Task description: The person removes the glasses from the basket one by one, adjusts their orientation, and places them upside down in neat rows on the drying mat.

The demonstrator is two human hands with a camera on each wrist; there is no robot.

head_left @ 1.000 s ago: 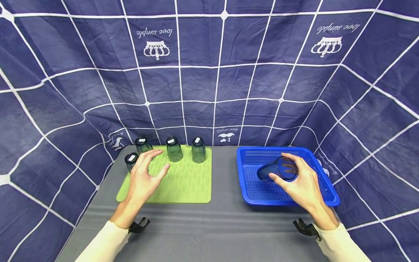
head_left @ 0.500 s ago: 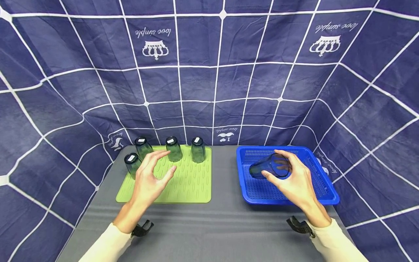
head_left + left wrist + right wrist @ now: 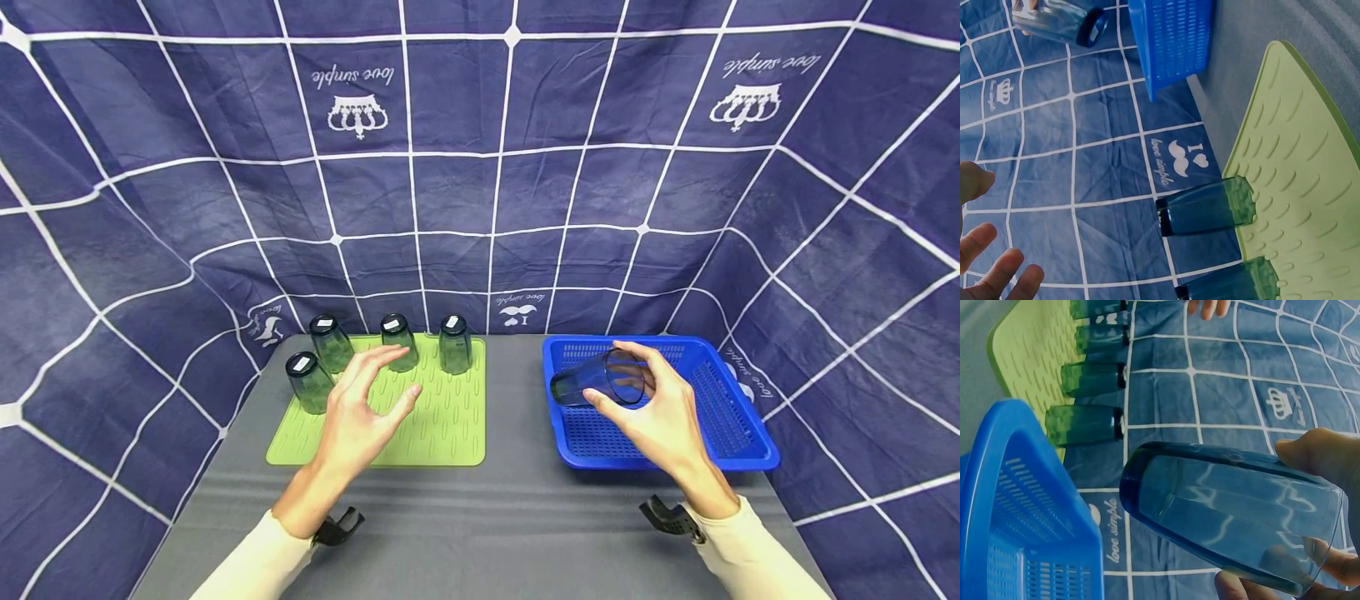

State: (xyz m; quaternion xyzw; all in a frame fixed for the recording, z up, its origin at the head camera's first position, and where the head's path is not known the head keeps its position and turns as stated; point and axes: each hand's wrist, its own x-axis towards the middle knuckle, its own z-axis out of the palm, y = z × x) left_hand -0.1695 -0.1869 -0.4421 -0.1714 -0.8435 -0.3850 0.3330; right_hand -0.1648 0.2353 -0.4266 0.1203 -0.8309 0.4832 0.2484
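Note:
My right hand (image 3: 663,417) grips a blue-tinted drinking glass (image 3: 1229,512) near its rim, thumb on one side and fingers on the other. The glass lies tilted in the air over the blue basket (image 3: 750,417), its thick base pointing left and its mouth toward my palm. My left hand (image 3: 363,417) hovers over the green ribbed mat (image 3: 450,433), thumb and fingers spread apart with nothing between them. Several glasses stand upside down at the mat's back and left, among them a front-left glass (image 3: 310,385) and a back-right glass (image 3: 454,346), white stickers on their bases.
Mat and basket stand apart on a grey cloth-covered table (image 3: 517,500), mat at left, basket at right. A navy curtain (image 3: 457,192) with white grid lines hangs behind and at both sides. Black straps (image 3: 667,517) sit on both wrists.
My right hand has carried the glass leftward over the basket. My left hand has drifted right across the mat, uncovering more of the left glasses. The standing glasses have stayed put.

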